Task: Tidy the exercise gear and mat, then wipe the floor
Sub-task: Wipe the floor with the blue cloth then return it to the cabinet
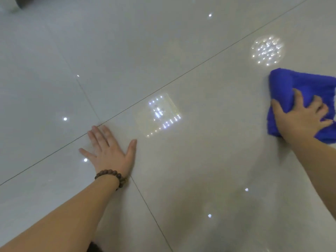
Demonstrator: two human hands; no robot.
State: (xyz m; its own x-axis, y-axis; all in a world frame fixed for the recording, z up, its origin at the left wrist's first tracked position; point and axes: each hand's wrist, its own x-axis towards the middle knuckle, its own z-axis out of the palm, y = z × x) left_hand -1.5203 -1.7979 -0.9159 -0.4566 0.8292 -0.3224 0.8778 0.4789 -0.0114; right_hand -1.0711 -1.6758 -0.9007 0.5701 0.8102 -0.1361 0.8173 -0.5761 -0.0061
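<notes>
A bunched blue cloth (291,84) lies on the glossy pale tiled floor (200,160) at the right edge of view. My right hand (300,119) presses down on the cloth with its fingers curled into the fabric. My left hand (109,150) rests flat on the floor at centre left, palm down, fingers spread, holding nothing. A brown bead bracelet (111,176) circles the left wrist. No exercise gear or mat is in view.
Dark grout lines (163,86) cross the tiles diagonally. Ceiling lights reflect in the floor as a square patch (161,113) and a round patch (267,50). A dark object (18,2) sits at the top left corner.
</notes>
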